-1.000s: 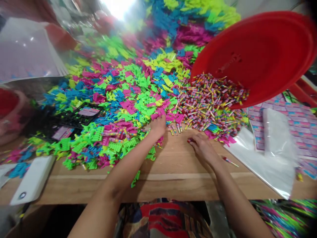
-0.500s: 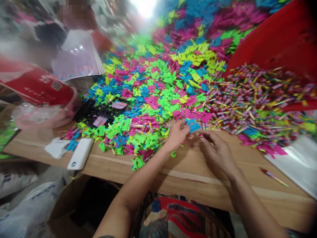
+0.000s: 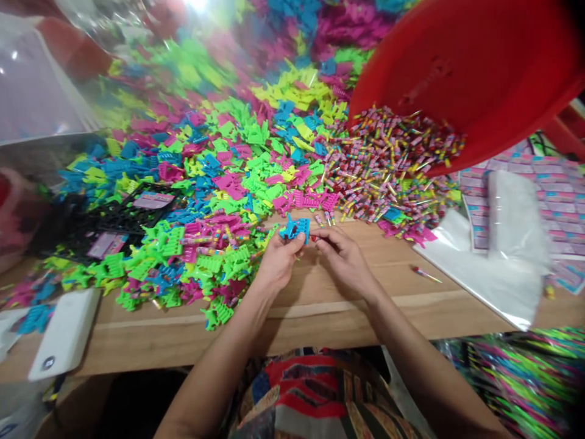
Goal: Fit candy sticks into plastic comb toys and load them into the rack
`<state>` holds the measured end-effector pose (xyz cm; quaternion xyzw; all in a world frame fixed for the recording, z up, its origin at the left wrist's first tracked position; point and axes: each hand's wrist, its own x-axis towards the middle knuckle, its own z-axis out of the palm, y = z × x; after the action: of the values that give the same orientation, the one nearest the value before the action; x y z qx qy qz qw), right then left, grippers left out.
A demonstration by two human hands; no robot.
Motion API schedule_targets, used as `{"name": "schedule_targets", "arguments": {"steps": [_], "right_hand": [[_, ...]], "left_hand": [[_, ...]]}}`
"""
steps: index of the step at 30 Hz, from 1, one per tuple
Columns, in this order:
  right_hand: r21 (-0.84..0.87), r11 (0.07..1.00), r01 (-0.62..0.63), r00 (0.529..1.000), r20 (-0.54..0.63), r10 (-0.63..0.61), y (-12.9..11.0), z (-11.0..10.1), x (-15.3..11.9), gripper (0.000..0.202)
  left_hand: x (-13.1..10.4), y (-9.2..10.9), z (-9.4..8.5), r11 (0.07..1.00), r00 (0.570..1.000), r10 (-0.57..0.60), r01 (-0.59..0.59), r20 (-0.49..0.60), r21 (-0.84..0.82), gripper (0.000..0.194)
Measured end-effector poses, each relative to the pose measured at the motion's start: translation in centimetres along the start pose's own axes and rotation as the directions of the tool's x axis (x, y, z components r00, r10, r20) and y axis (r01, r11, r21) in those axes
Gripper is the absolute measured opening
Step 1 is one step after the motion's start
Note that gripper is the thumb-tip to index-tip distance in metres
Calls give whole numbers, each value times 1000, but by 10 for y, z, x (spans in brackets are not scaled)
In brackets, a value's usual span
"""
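Observation:
My left hand [image 3: 280, 259] pinches a blue plastic piece [image 3: 296, 228] above the table, near its front edge. Close to the right side of that piece is my right hand [image 3: 342, 253], its thumb and forefinger closed on a small red-tipped stick [image 3: 314, 239]. Most of the stick is hidden by the fingers and the blue piece. Beyond my hands spreads a heap of green, pink, blue and yellow plastic pieces [image 3: 256, 134]. To the right of that heap lies a pile of small pink and yellow sticks [image 3: 379, 164].
A large red basin [image 3: 466, 67] tilts over the stick pile. Clear plastic bags [image 3: 484, 274] and printed cards [image 3: 562, 195] lie at right, with one loose stick [image 3: 427, 274] nearby. Black trays [image 3: 132, 210] and a white power bank [image 3: 66, 332] are at left.
The view has turned to the right. My hands have come closer together, and the blue piece now stands more upright, with the red-tipped stick against its right side.

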<state>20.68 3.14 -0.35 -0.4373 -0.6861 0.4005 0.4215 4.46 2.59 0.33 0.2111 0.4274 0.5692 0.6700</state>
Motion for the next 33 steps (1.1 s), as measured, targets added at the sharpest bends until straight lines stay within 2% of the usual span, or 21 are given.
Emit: {"name": "schedule_targets", "arguments": {"steps": [8,14,23,27,31,33], "right_hand": [[285,949,-133,990,-1,139,2,1,-1,29],[290,951,-106,994,-5,113,0,-2,-5,28],[257,966,-7,996,-79,28,0,0,-7,23],[268,963,42,998,-60,-27,4,-3,-6,20],[166,977,131,991,-42,-126,11,-3,-7,9],[126,978,163,986,-60,-157,14,-2,-9,5]], "left_hand": [[-6,6,2,995,994,-103,104,44,-10,37],[-9,4,5,983,986,-164,166,39,-79,39],[-11,5,6,977,983,-186,185,4,-109,51],[-13,5,5,991,991,-132,132,31,11,55],[-17,1,9,983,999,45,-46,8,180,45],[-17,1,11,978,996,89,-81,-32,191,40]]}}
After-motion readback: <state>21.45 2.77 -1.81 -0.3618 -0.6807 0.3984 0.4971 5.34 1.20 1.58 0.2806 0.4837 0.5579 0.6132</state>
